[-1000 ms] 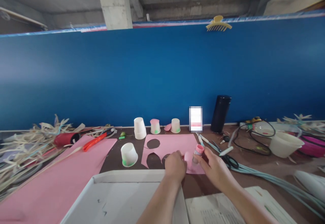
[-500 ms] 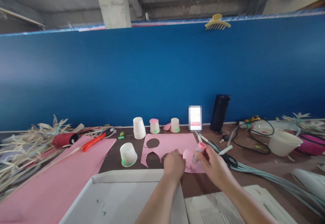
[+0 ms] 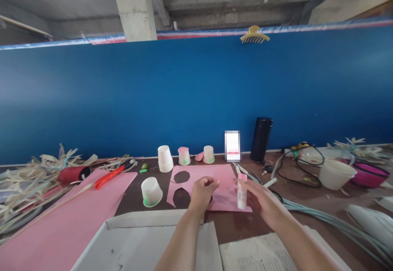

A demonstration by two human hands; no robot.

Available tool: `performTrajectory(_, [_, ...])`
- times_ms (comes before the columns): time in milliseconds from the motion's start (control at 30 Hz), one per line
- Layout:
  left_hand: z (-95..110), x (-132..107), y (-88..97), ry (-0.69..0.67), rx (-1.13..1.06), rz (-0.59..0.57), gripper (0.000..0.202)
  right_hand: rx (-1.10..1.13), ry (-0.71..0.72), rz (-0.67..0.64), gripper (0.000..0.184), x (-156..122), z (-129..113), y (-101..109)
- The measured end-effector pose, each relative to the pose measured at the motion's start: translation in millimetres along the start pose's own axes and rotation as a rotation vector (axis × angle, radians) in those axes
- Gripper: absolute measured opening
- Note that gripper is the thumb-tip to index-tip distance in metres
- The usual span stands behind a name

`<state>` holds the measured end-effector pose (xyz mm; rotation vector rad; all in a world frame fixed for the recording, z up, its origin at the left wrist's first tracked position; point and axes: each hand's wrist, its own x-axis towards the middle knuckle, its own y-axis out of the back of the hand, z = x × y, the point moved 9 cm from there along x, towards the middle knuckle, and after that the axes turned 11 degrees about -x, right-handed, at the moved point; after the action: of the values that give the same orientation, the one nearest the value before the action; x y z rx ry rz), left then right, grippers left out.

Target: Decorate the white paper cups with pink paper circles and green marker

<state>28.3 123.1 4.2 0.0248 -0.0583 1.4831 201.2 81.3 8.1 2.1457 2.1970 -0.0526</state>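
In my right hand is an upright glue stick with a pink cap and a clear, whitish body. My left hand is curled, thumb and forefinger close together, above a pink paper sheet. Whatever those fingers hold, if anything, I cannot make out. Round holes are cut in the sheet's left part. To its left, a white paper cup with a green smear sits upside down. Behind the sheet are stacked white cups, a cup topped with pink paper, and another cup beside a pink disc.
A white tray lies in front, beside printed paper. At left are a large pink sheet, red-handled tool and strips. A black flask, cables and white tub are at right.
The pink round piece by my left fingers is no longer distinguishable. My right hand has turned the glue stick from tilted to upright and lowered it. The view has shifted slightly.
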Motion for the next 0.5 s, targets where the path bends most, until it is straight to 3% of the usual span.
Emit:
performTrajectory(200, [2.8,-1.7,-6.9,-0.042,0.075,-0.065,0.033,-0.175,-0.005,0.000,0.036,0.9,2.8,-0.2])
performTrajectory(500, [1.9,-1.5,-8.9,-0.097,0.226,-0.071,0.030,-0.093,-0.026,0.011,0.034,3.7,8.2,2.5])
